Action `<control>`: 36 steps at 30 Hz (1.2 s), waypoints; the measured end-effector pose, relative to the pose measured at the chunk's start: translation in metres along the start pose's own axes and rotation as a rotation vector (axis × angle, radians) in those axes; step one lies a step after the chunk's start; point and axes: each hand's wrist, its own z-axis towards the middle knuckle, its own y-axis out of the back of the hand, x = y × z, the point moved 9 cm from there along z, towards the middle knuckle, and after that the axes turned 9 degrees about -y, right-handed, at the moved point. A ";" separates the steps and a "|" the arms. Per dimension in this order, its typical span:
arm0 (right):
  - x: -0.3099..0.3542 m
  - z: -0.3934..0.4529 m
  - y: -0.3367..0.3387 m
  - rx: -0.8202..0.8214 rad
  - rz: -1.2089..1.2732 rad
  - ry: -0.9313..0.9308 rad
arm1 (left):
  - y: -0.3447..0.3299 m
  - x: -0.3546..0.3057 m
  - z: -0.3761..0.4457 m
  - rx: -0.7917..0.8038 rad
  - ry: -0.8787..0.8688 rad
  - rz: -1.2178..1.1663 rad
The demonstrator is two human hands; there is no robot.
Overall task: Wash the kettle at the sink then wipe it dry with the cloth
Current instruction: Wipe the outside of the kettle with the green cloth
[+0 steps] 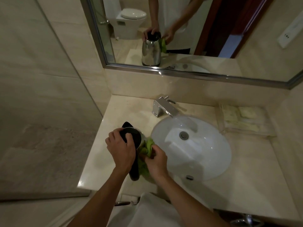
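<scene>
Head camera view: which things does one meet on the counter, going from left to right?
Left hand on the kettle → green cloth in the right hand → sink → folded towels.

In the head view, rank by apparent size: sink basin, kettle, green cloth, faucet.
Largest to smallest:
1. Sink basin
2. Kettle, partly hidden by the left hand
3. Green cloth and faucet: look alike; the cloth is bunched in the right hand, so unranked.

Head-worn view, steeply down onto sink [193,145] counter (close, wide-angle)
</scene>
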 end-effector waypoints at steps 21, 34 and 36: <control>0.060 0.017 0.006 0.167 -0.325 0.118 | -0.003 0.001 0.002 0.007 -0.006 -0.014; 0.056 0.050 -0.005 0.334 -0.619 -0.078 | -0.003 0.000 0.001 0.013 -0.016 -0.010; 0.027 0.048 -0.007 0.324 -0.528 -0.165 | -0.003 0.000 0.002 0.009 -0.014 -0.010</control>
